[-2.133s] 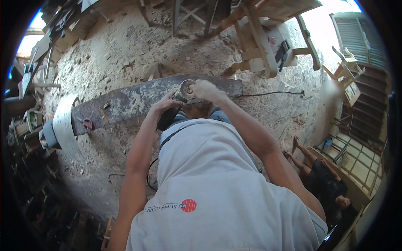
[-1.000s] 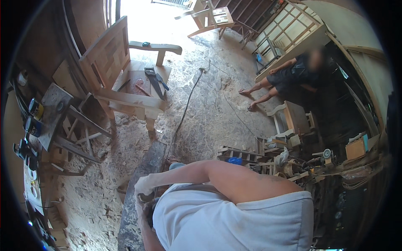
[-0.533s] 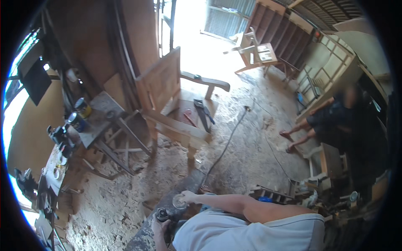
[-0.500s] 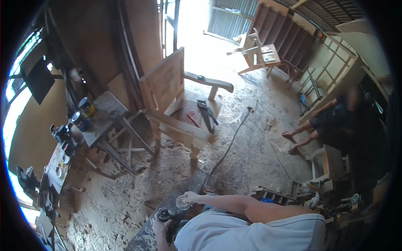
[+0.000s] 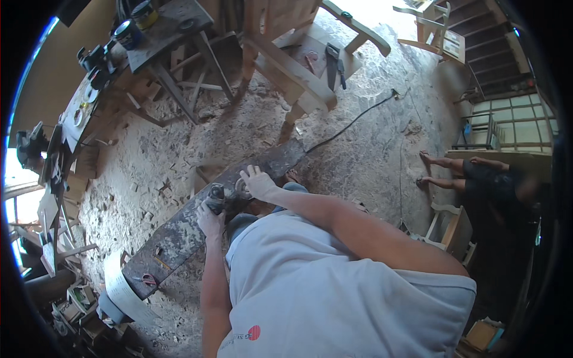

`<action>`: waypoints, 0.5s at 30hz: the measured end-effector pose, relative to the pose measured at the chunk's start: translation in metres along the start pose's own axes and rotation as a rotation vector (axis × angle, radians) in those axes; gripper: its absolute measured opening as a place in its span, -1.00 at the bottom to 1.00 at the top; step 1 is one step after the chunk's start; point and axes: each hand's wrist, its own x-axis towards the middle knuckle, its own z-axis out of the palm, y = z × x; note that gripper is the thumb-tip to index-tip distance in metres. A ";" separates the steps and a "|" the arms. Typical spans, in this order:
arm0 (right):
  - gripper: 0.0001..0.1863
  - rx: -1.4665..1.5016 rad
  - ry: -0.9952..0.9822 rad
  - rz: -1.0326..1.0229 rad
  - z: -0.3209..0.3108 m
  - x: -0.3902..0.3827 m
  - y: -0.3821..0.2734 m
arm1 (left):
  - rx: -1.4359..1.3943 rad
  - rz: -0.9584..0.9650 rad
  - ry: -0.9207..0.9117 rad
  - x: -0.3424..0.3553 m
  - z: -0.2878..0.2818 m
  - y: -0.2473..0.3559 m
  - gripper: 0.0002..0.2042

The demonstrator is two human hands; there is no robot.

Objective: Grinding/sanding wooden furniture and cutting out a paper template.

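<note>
Dark, blotched desk slanted across a chip-strewn floor | left hand, fingers wrapped round a black power tool at the desk | right hand, fingers fanned at a round disc, grip unclear | wooden chair stood beyond; another person at right

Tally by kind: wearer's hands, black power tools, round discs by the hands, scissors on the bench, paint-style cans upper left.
Hands: 2 (left hand, right hand)
Power tool: 1
Round disc: 1
Scissors: 1
Cans: 2 (blue can, yellow can)
Total: 7
</note>
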 end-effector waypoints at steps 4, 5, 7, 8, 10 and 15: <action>-0.64 -0.092 -0.070 -0.276 -0.002 0.004 0.010 | 0.030 -0.062 0.043 -0.013 0.001 0.002 -0.24; -0.66 -0.083 -0.136 -0.278 -0.001 0.005 0.012 | 0.028 -0.074 0.058 -0.015 0.000 0.002 -0.23; -0.67 -0.143 -0.046 -0.346 0.003 0.006 0.017 | 0.017 -0.145 0.020 -0.022 -0.002 0.005 -0.20; -0.69 -0.209 -0.100 -0.391 0.004 0.006 0.018 | 0.022 -0.108 0.062 -0.026 -0.004 0.008 -0.20; -0.69 -0.215 -0.023 -0.476 0.006 0.005 0.019 | 0.088 -0.162 0.115 -0.036 -0.011 0.015 -0.22; -0.73 -0.212 -0.057 -0.551 0.006 0.011 0.024 | -0.163 -0.059 0.216 -0.065 -0.020 0.048 -0.44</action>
